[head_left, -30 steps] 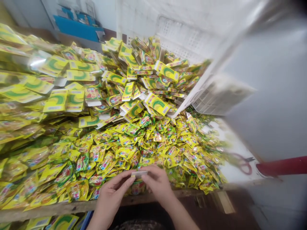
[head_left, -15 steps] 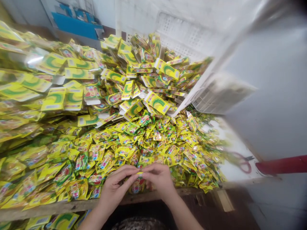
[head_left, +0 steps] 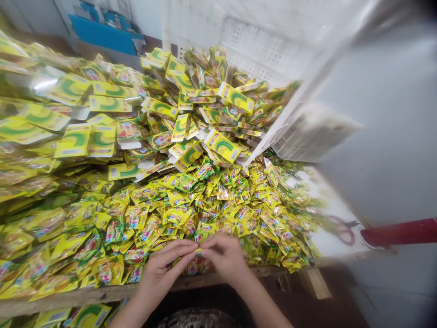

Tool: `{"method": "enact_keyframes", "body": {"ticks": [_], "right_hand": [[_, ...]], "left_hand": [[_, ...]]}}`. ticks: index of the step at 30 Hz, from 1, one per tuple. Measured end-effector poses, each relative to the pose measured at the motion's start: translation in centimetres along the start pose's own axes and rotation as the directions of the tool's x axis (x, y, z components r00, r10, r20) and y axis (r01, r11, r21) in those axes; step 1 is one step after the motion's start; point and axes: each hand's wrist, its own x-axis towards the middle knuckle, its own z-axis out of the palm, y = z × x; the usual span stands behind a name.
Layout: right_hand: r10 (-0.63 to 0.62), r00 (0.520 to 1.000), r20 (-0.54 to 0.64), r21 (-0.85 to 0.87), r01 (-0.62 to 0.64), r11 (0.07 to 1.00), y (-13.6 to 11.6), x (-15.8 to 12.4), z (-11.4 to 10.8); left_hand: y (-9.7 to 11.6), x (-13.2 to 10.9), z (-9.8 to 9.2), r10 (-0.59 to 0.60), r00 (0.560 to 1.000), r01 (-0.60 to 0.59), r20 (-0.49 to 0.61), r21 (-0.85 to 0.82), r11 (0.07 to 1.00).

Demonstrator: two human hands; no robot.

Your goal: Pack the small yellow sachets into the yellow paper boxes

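Observation:
Low in the middle, at the table's front edge, my left hand (head_left: pixel 165 269) and my right hand (head_left: pixel 225 258) meet at the fingertips. Between them they pinch a small yellow piece of packaging (head_left: pixel 198 249), seen almost edge-on. Fingers cover most of it, so I cannot tell whether it is a sachet or a carton. Just beyond my hands spreads a thick heap of shiny yellow and green sachets (head_left: pixel 218 200). Behind the sachets lie many yellow cartons (head_left: pixel 223 146), several with their end flaps standing out.
A white perforated plastic crate (head_left: pixel 259 41) is tipped behind the cartons. Red-handled scissors (head_left: pixel 346 230) lie on the white tabletop at right, beside a dark red pole (head_left: pixel 399 231). Below the wooden table edge (head_left: pixel 68 291) are more yellow packages (head_left: pixel 88 314). A blue box (head_left: pixel 105 34) stands at the back.
The whole view has shifted slightly. My fingers have moved a little around the yellow piece, which both hands still pinch. The heaps look the same.

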Motion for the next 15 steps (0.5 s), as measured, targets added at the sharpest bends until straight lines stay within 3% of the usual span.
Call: {"method": "enact_keyframes", "body": {"ticks": [3, 5, 9, 15], "right_hand": [[-0.201, 0.979, 0.019, -0.132, 0.201, 0.971, 0.3, -0.9, 0.0], [-0.273, 0.962, 0.003, -0.221, 0.266, 0.938, 0.4, -1.4, 0.1], [-0.335, 0.942, -0.004, -0.329, 0.315, 0.890, 0.4, -2.3, 0.3], [-0.387, 0.922, -0.006, -0.305, 0.367, 0.879, 0.4, -2.6, 0.5]], "left_hand": [[-0.4, -0.6, -0.1, 0.012, 1.000, -0.012, 0.012, -0.002, 1.000], [-0.7, -1.1, 0.0, 0.032, 0.999, -0.032, 0.021, 0.010, 0.999], [-1.0, -1.5, 0.2, 0.068, 0.998, -0.068, 0.000, 0.020, 0.997], [-0.8, -1.3, 0.4, 0.083, 0.997, -0.083, -0.001, 0.029, 0.996]]}}
